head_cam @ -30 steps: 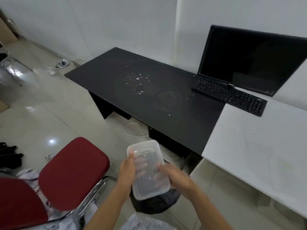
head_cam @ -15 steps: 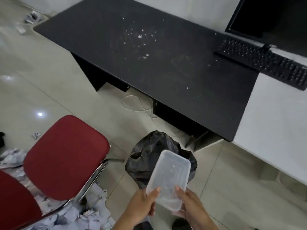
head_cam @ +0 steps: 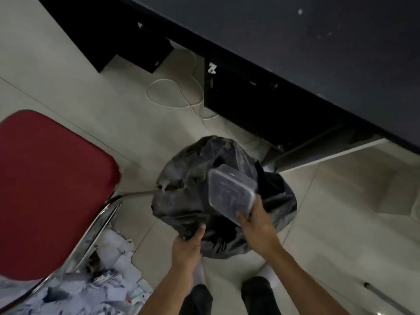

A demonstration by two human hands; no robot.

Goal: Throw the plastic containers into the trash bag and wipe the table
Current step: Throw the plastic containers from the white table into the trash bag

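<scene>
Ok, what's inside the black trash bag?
Only dark crumpled plastic shows on the trash bag. The right hand holds the clear container over it, hiding part of the top; the left hand grips its near edge. Contents cannot be seen.

both bare forearms (head_cam: 302, 280) reach forward and down, left grip (head_cam: 187, 244) pinching, right grip (head_cam: 256, 226) clasping with fingers curled.

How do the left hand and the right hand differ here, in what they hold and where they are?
The left hand pinches the near edge of the black trash bag; the right hand holds the clear plastic container by its near end. The left hand stays at the bag's edge; the right hand reaches farther, over the bag. Both are bare, each with a grip on something.
</scene>
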